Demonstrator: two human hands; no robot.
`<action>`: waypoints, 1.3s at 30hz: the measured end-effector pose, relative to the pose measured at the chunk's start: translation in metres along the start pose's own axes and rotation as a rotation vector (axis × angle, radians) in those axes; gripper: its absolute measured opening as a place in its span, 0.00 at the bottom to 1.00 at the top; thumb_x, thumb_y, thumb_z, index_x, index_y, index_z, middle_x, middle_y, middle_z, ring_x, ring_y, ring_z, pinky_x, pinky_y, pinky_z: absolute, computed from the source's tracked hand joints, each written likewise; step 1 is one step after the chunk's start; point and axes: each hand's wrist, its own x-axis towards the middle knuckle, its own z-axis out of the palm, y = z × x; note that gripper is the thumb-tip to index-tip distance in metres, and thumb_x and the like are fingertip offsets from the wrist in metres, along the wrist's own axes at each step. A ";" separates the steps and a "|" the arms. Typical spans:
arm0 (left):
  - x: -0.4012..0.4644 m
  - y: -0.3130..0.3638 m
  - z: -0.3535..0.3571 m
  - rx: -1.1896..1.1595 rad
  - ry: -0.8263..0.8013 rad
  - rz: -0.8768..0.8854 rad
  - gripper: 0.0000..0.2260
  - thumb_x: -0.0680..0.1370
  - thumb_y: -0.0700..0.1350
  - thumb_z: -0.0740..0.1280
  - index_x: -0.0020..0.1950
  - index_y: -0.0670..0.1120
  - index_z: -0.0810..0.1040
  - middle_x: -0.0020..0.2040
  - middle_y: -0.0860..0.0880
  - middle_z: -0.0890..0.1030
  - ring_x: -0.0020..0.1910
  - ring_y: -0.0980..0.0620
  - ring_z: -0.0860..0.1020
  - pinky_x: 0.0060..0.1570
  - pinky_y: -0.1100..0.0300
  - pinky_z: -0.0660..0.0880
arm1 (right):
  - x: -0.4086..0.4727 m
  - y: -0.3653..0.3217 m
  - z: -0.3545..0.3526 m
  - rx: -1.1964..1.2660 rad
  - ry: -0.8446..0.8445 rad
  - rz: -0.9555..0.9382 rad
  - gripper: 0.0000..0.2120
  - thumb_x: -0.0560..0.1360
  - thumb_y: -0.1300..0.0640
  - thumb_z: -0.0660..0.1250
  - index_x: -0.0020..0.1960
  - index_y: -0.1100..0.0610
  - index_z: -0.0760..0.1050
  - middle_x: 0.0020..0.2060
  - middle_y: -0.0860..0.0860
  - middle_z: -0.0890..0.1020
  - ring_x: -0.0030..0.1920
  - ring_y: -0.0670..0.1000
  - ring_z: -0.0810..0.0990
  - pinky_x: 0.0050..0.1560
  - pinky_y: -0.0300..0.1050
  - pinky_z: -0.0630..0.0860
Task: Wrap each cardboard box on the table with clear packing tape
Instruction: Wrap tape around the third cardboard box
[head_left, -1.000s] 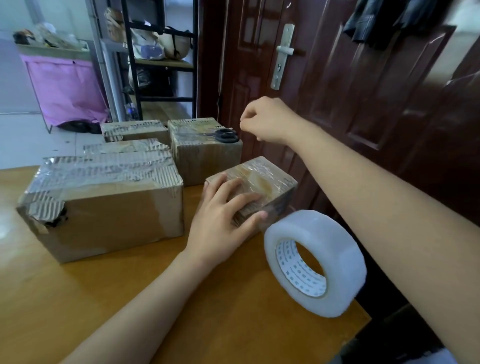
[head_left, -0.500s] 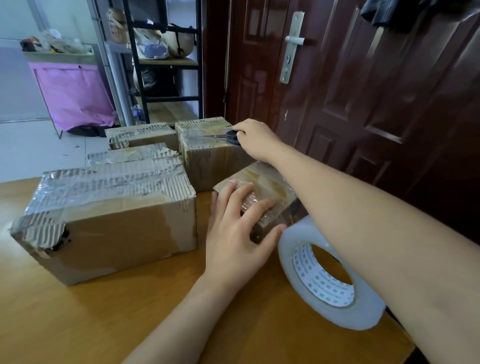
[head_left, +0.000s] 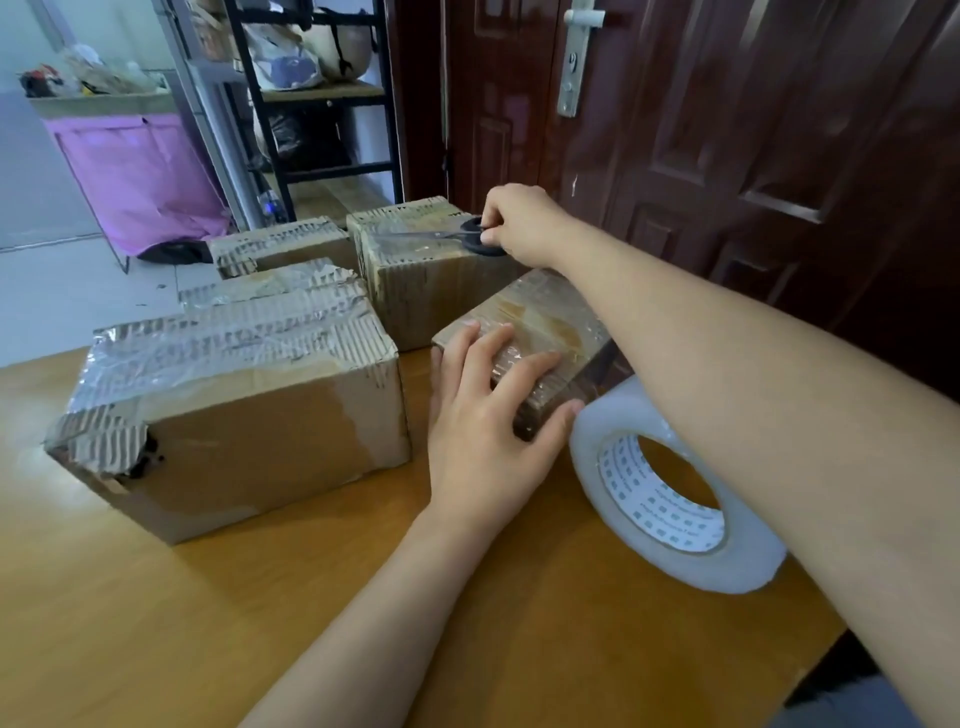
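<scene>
Tape roll (head_left: 675, 493) beside small box (head_left: 545, 322).

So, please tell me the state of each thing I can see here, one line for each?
small box: taped, held down by the left hand
scissors: lying on the rear box, handle gripped by the right hand
tape roll: resting on the table, untouched
large box: taped on top, corner torn

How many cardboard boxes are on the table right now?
5: large front box, flat box behind it, far-left box, scissors-topped box, small box under the left hand. More may be hidden.
</scene>
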 end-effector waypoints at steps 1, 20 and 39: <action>0.000 0.000 0.000 -0.005 -0.003 0.002 0.19 0.75 0.60 0.62 0.61 0.52 0.80 0.68 0.46 0.72 0.74 0.46 0.59 0.67 0.38 0.65 | -0.001 0.000 0.001 -0.036 0.004 -0.003 0.12 0.81 0.57 0.62 0.62 0.60 0.73 0.64 0.57 0.73 0.65 0.58 0.69 0.65 0.53 0.67; -0.002 0.010 -0.005 0.072 -0.063 -0.045 0.27 0.73 0.70 0.58 0.63 0.54 0.77 0.70 0.47 0.70 0.76 0.45 0.56 0.67 0.35 0.63 | -0.095 0.009 -0.081 0.807 -0.235 0.020 0.06 0.79 0.57 0.63 0.46 0.57 0.69 0.34 0.48 0.75 0.30 0.44 0.73 0.35 0.41 0.79; 0.000 0.015 -0.007 0.179 -0.129 -0.082 0.31 0.72 0.73 0.53 0.64 0.56 0.75 0.72 0.49 0.68 0.77 0.47 0.52 0.71 0.33 0.52 | -0.129 0.081 -0.122 0.027 -1.044 0.318 0.26 0.55 0.43 0.76 0.40 0.55 0.65 0.21 0.44 0.68 0.25 0.43 0.66 0.32 0.37 0.69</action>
